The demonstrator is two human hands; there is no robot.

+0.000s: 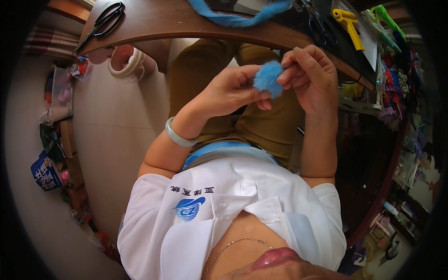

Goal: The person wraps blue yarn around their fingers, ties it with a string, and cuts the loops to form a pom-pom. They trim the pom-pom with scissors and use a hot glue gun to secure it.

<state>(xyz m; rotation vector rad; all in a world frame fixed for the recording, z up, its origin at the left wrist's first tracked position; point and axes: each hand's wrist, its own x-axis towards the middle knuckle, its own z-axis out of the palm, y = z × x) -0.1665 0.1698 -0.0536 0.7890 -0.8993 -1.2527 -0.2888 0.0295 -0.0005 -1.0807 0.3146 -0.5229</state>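
Note:
My left hand [234, 87] holds a small blue fluffy ball [268, 78] of fur-like material between its thumb and fingers, above my lap. My right hand [309, 71] is raised at the ball's right side, its lower fingertips against the fur. Its thumb and forefinger come close together near the ball's upper edge; whether something thin lies between them is too small to tell. A long strip of the same blue fur [241, 20] curves along the front of the wooden table [157, 22], beyond my hands.
Black-handled scissors [108, 21] lie at the table's left corner, blades over the edge. Another pair of scissors [318, 28] and a yellow pistol-shaped plastic tool [351, 28] rest on a dark mat at right. A pink bin [140, 66] stands on the floor. Colourful craft materials [393, 87] crowd the right.

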